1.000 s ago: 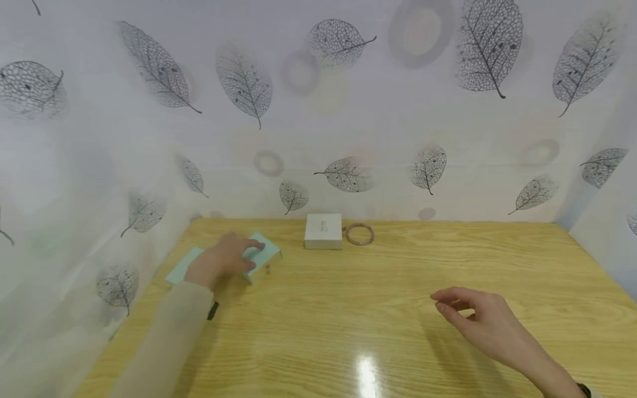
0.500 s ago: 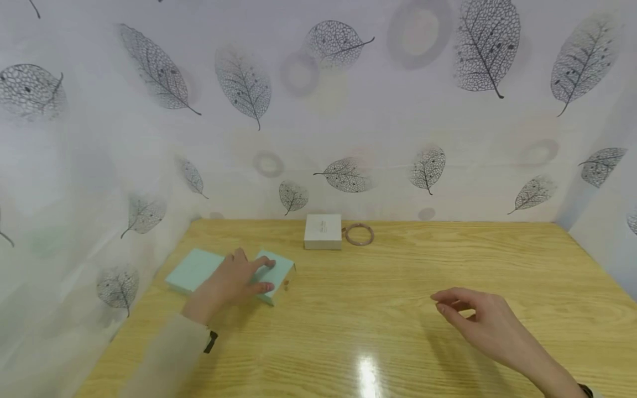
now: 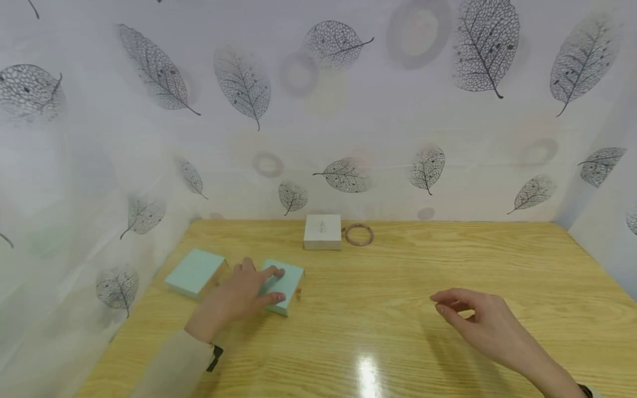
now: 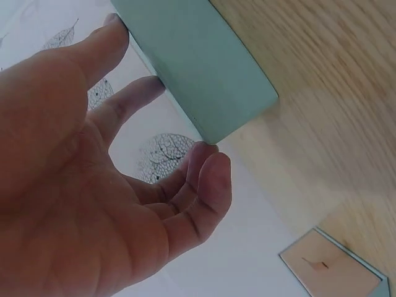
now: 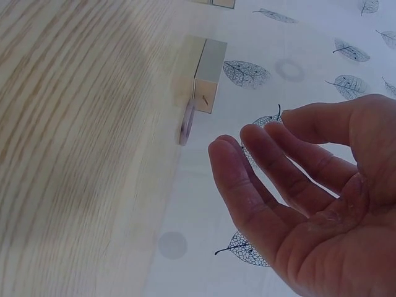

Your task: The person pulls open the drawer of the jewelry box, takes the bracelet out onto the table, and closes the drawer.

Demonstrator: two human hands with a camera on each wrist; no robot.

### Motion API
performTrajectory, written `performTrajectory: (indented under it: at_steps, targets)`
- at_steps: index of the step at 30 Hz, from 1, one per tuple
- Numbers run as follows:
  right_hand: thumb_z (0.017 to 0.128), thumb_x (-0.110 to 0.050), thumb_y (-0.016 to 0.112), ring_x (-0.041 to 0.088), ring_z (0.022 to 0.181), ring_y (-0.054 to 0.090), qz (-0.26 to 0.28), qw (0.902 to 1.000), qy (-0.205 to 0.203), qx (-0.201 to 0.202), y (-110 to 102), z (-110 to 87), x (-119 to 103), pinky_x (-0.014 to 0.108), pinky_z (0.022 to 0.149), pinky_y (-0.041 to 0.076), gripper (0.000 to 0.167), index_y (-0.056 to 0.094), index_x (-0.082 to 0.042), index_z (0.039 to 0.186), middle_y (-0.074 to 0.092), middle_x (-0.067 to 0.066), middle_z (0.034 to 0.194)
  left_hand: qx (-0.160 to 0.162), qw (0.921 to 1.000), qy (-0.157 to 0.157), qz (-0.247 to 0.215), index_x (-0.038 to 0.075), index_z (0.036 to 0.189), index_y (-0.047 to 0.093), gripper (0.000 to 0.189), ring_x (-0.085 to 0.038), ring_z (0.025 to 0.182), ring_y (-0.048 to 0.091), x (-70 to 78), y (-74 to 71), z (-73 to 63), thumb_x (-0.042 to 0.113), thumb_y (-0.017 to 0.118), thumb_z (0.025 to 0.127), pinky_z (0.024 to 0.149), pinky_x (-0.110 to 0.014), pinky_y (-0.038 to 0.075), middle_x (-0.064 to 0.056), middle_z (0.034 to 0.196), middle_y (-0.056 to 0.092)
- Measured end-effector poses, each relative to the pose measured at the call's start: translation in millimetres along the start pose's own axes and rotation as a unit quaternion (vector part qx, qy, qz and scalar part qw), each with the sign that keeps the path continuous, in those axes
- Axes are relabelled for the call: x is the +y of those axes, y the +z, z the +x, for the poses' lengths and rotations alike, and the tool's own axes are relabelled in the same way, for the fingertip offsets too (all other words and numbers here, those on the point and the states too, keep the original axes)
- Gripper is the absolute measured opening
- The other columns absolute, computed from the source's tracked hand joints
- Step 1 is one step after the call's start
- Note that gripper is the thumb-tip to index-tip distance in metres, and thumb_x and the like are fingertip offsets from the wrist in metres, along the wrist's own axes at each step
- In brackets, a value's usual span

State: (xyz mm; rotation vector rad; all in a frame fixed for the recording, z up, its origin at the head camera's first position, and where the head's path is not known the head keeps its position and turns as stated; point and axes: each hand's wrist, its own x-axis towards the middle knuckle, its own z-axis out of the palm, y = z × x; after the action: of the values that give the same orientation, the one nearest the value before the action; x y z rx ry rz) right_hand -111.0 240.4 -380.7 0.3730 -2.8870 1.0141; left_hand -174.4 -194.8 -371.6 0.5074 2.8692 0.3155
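A mint-green box (image 3: 287, 281) lies on the wooden table left of centre, with a small brown tab at its right side. My left hand (image 3: 239, 298) reaches over it, thumb and index fingertip pressing on its top. Seen from the left wrist, those fingertips touch the edge of the box (image 4: 198, 68), while the other fingers (image 4: 213, 179) bend loosely beside its corner. A second mint-green box (image 3: 196, 271) lies to the left of that hand. My right hand (image 3: 490, 326) is held over the right side of the table, fingers loosely bent, holding nothing.
At the back of the table (image 3: 423, 354) sits a white box (image 3: 322, 232) with small print on its lid. A pinkish-brown ring (image 3: 359, 235), like a bangle, lies right beside it. A pale leaf-patterned cloth (image 3: 348, 127) hangs behind and along both sides.
My left hand has slid the mint-green box rightward and nearer to me, away from the second one, which now shows more fully. The right hand has stayed in place.
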Motion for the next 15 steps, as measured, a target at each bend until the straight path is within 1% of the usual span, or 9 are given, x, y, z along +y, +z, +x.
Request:
performTrajectory:
  at_steps: [3,6,10,12,13,15]
  targets:
    - [0.097,-0.017,0.07,-0.003,0.081,0.068,0.002,1.0,0.002,-0.002,0.1,-0.3,0.0,0.02,0.063,0.057,0.015,0.076,-0.018,0.111,0.079,-0.003,0.103,0.004,1.0,0.005,-0.002,0.023,0.143,0.058,0.058,-0.029,0.09,0.048,5.4,1.8,-1.3,0.052,0.067,0.094,0.063,-0.041,0.053,-0.024,0.107,0.051]
    - [0.097,-0.017,0.07,-0.003,0.081,0.068,0.005,1.0,0.001,-0.004,0.0,-0.6,0.2,0.02,0.063,0.057,0.016,0.076,-0.017,0.112,0.079,-0.002,0.104,0.011,0.9996,0.02,-0.014,0.021,0.143,0.059,0.057,-0.028,0.089,0.047,10.5,4.6,-3.0,0.049,0.068,0.094,0.065,-0.041,0.053,-0.024,0.104,0.051]
    - [0.097,-0.016,0.07,-0.003,0.08,0.068,0.004,1.0,-0.002,-0.004,0.1,-0.9,0.2,0.02,0.063,0.057,0.016,0.076,-0.016,0.112,0.079,-0.001,0.104,0.011,0.9987,0.034,-0.037,0.019,0.144,0.059,0.056,-0.024,0.084,0.045,17.2,10.0,-4.7,0.045,0.068,0.095,0.062,-0.036,0.049,-0.02,0.101,0.048]
    - [0.097,-0.017,0.07,-0.003,0.08,0.068,0.004,1.0,-0.002,-0.003,0.4,-1.1,0.1,0.02,0.063,0.057,0.016,0.076,-0.016,0.112,0.079,-0.002,0.104,0.008,0.9984,0.035,-0.042,0.02,0.146,0.058,0.056,-0.022,0.081,0.045,20.7,12.5,-5.5,0.045,0.067,0.096,0.061,-0.033,0.046,-0.018,0.101,0.046]
    - [0.097,-0.017,0.07,-0.003,0.08,0.068,0.004,1.0,-0.002,-0.002,0.5,-1.0,0.0,0.02,0.063,0.057,0.016,0.076,-0.016,0.112,0.079,-0.002,0.104,0.006,0.9983,0.036,-0.045,0.021,0.146,0.057,0.056,-0.021,0.079,0.044,22.3,13.6,-5.6,0.045,0.067,0.096,0.059,-0.031,0.044,-0.016,0.099,0.045]
    - [0.097,-0.017,0.07,-0.003,0.08,0.068,0.004,1.0,-0.003,-0.001,0.7,-1.2,-0.1,0.02,0.063,0.057,0.016,0.076,-0.017,0.111,0.079,-0.002,0.104,0.007,0.9977,0.042,-0.052,0.021,0.147,0.057,0.057,-0.019,0.076,0.044,25.3,15.3,-6.2,0.046,0.067,0.096,0.059,-0.03,0.043,-0.016,0.099,0.045]
